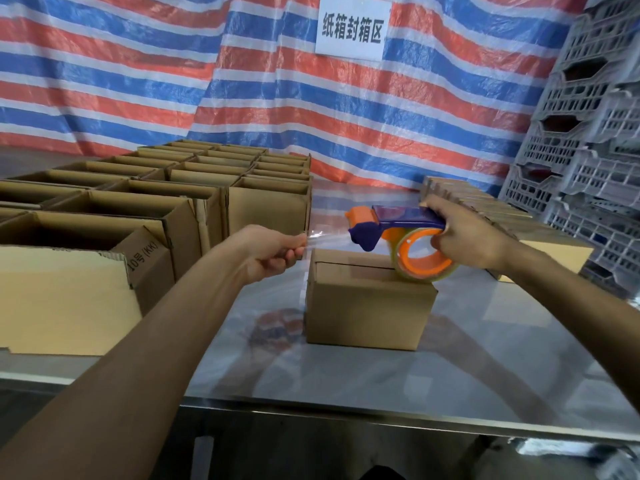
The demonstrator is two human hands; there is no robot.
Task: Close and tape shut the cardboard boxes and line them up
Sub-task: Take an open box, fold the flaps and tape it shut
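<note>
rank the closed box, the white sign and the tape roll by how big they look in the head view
1. closed box
2. white sign, though it hangs farther back, so its true size is unsure
3. tape roll, partly hidden by the right hand

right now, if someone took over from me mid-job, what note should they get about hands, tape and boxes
Left hand: pinches the free end of the clear tape, drawn out to the left.
Right hand: holds the tape dispenser at the top of the closed box on the steel table.
Done: flaps folded shut; a row of closed boxes stands at the right.
Left: tape this seam, line it up, then the open boxes at the left.
</note>
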